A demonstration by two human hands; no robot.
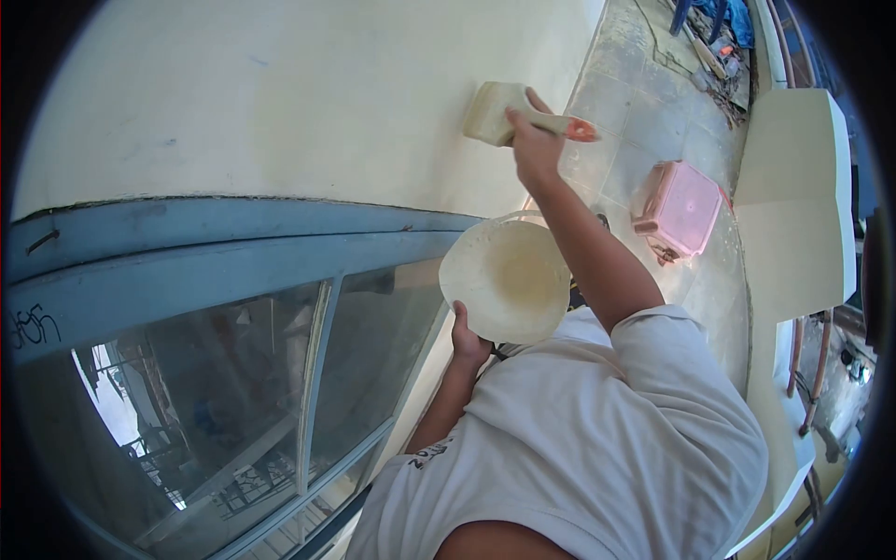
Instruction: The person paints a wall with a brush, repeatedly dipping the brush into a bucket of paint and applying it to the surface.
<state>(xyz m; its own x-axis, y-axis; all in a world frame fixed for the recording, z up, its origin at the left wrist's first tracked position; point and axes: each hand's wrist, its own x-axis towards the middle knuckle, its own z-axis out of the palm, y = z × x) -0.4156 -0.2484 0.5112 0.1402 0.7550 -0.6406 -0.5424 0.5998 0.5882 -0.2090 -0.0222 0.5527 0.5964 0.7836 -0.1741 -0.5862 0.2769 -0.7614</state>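
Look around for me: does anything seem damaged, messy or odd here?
Yes: what looks like a nail juts from the blue window frame, and black scribble marks that frame, interrupting its plain blue. Loose clutter lies heaped on the tiled floor at top right, looking untidy. I see no obvious spill.

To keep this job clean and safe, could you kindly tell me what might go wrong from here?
The left hand grips the bucket at its side, so it might slip or tip.

The right hand holds a wide brush near the edge of the floor, where any drips could land.

The pink container sits on the floor close by, so a careless step might knock it.
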